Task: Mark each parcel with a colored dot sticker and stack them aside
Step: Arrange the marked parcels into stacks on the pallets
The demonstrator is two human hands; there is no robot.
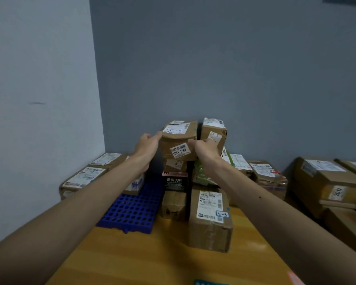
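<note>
Several boxes point(82, 177) lie left of the left hand point(147, 147), with a blue tray point(132, 210) below it. That hand clasps the left edge of the parcel point(178, 140) atop the pile, and the right hand point(206, 151) grips its right side. Below the right hand a labelled box point(210, 219) stands on the table point(162, 258). Cartons point(327, 182) lie further right.
</note>
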